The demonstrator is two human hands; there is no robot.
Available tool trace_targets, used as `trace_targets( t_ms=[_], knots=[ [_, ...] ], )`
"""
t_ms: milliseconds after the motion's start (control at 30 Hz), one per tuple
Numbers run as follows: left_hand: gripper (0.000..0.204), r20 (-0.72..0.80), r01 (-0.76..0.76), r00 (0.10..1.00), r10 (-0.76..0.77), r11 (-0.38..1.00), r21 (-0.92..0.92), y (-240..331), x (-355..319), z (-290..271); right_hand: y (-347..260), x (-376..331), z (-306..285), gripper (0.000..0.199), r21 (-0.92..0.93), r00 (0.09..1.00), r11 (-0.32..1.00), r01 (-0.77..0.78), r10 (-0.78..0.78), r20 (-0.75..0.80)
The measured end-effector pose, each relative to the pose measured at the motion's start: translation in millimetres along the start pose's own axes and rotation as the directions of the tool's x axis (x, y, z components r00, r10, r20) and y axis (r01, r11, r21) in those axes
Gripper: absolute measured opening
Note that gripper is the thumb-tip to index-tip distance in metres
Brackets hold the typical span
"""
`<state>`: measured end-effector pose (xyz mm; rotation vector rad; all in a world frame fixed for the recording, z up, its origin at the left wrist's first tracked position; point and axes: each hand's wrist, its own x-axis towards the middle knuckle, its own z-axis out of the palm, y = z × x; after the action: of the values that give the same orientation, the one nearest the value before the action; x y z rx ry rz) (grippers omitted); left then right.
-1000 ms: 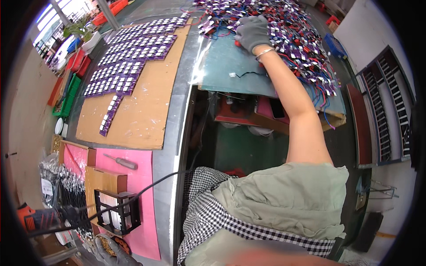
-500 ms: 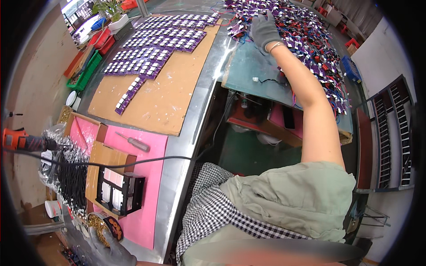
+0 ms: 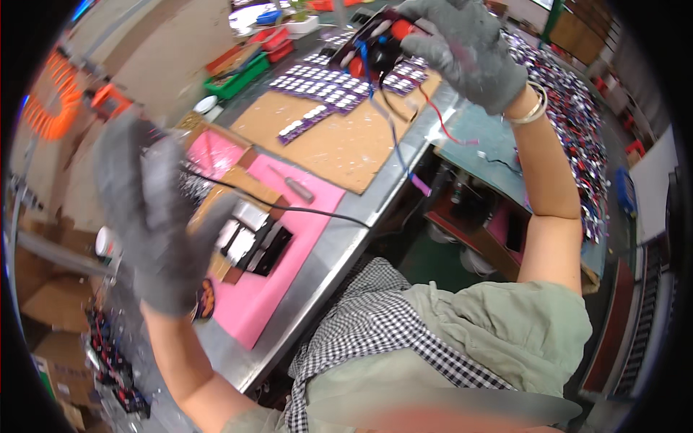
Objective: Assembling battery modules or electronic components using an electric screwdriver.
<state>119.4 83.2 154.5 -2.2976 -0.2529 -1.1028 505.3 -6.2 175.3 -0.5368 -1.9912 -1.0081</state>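
My right hand (image 3: 465, 54), in a grey glove, is raised over the far end of the bench and closed around the edge of a circuit board (image 3: 375, 45). The board carries red and black round parts, and blue, black and red wires dangle from it. My left hand (image 3: 155, 216), also gloved in grey, is lifted at the left with fingers apart and blurred. Just beyond its fingertips hangs an orange power screwdriver (image 3: 108, 99), partly hidden. Below and right of that hand, a black fixture with white blocks (image 3: 249, 238) sits on the pink sheet (image 3: 253, 310).
Rows of purple boards (image 3: 317, 86) lie on a brown cardboard sheet (image 3: 346, 148). A screwdriver (image 3: 297, 187) rests on the pink sheet, and a black cable (image 3: 317, 211) crosses it. At right, a large heap of wired boards (image 3: 570, 108) covers the teal table (image 3: 476, 155).
My right hand has come from the heap toward the bench, now with a wired board in it. My left hand has risen from the cup of small brass parts toward the power screwdriver. The view has turned.
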Motion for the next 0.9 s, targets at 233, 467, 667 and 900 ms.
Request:
trace_targets(
  t_ms=[233, 467, 667, 900],
  knots=[
    [0.077, -0.159, -0.243, 0.955, 0.25, 0.968, 0.059, 4, 20, -4, -86, 107, 62, 0.037, 0.074, 0.946, 0.979, -0.188, 0.16, 0.282],
    [0.098, -0.163, 0.249, 0.948, -0.272, 0.957, -0.151, -3, -45, -58, -48, 89, 138, 0.084, 0.074, 0.946, 0.997, -0.03, 0.004, 0.324],
    [0.073, 0.2, 0.227, 0.958, -0.204, 0.969, -0.102, -24, -65, -76, -162, 146, 209, 0.038, 0.301, 0.862, 0.818, 0.489, -0.402, -0.309],
    [0.091, 0.485, 0.648, 0.714, -0.506, 0.74, -0.181, 4, -101, -72, -143, 183, 252, 0.018, 0.47, 0.964, 0.858, -0.208, 0.099, 0.246]
  ],
)
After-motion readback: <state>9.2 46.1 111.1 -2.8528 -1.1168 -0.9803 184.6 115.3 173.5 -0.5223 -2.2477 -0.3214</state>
